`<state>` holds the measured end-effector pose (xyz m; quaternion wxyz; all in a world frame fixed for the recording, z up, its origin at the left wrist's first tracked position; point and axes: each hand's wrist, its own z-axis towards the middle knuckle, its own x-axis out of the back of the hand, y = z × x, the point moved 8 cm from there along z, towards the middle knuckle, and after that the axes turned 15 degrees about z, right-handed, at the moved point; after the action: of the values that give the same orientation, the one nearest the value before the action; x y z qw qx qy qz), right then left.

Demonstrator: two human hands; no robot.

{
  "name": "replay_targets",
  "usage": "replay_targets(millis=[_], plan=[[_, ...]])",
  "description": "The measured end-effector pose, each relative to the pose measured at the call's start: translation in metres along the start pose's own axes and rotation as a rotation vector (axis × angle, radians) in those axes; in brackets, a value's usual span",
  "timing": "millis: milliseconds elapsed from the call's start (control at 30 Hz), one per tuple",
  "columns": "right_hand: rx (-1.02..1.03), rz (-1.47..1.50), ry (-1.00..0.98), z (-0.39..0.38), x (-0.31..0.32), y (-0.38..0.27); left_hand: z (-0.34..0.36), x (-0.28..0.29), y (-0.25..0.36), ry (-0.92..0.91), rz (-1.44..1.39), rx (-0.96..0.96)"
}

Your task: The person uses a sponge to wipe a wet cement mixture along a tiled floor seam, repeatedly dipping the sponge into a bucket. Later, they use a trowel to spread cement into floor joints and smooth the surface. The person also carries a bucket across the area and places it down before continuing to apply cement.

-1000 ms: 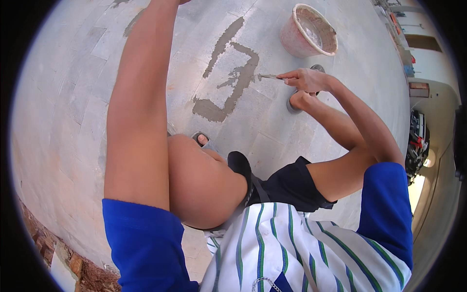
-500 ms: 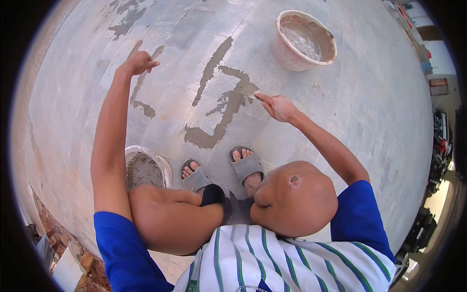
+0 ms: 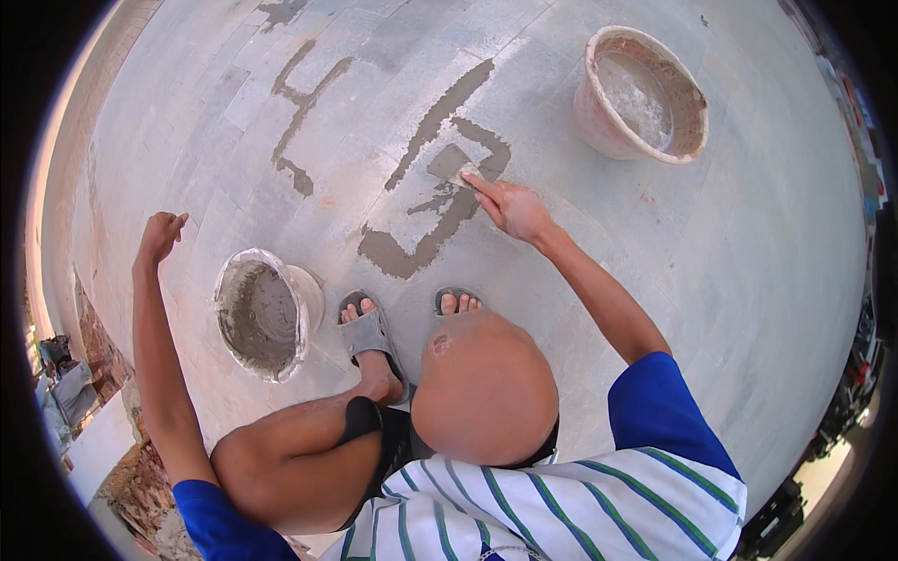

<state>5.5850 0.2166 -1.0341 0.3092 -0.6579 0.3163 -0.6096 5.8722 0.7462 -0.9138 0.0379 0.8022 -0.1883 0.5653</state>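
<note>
My right hand (image 3: 520,211) grips a flat scraper (image 3: 451,162), its blade lying against the grey tiled floor (image 3: 599,252) within a patch of wet grey mortar. Two fingers stretch along the back of the blade. A long mortar strip (image 3: 440,122) runs beside it, and a hooked smear (image 3: 400,258) curves toward my feet. My left hand (image 3: 163,236) is raised at the left with its fingers curled and nothing visible in them. Nearest to that hand stands a bucket (image 3: 304,297) with a mortar-caked inside and grey mortar at its bottom.
A larger pinkish tub (image 3: 599,117) holding cloudy grey water stands at the far right. Another zigzag of mortar (image 3: 297,126) marks the floor at far left. My sandalled feet (image 3: 367,327) are close to the bucket. Broken ground and rubble (image 3: 136,477) border the tiles at lower left.
My left hand has swung left and back toward me, away from the far-left mortar. The right hand has drawn the scraper left across the patch. The whole view has shifted.
</note>
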Motion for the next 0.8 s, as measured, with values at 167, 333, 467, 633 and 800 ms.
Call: replay_targets(millis=[167, 333, 467, 633, 800], plan=[[0.122, -0.001, -0.130, 0.033, -0.063, -0.038, -0.038, 0.033, -0.025, -0.070, -0.059, 0.123], [0.060, -0.205, -0.243, 0.044, -0.122, -0.051, -0.044, 0.073, -0.021, 0.134, -0.245, 0.154], [-0.068, -0.369, -0.210, 0.033, -0.163, -0.035, -0.029, 0.007, -0.032, -0.123, -0.221, 0.144], [-0.166, -0.473, -0.339, 0.016, -0.164, -0.050, -0.033, -0.065, -0.077, -0.250, -0.393, 0.306], [-0.080, -0.423, -0.281, 0.044, -0.169, -0.058, -0.015, -0.076, -0.079, -0.204, -0.425, 0.190]])
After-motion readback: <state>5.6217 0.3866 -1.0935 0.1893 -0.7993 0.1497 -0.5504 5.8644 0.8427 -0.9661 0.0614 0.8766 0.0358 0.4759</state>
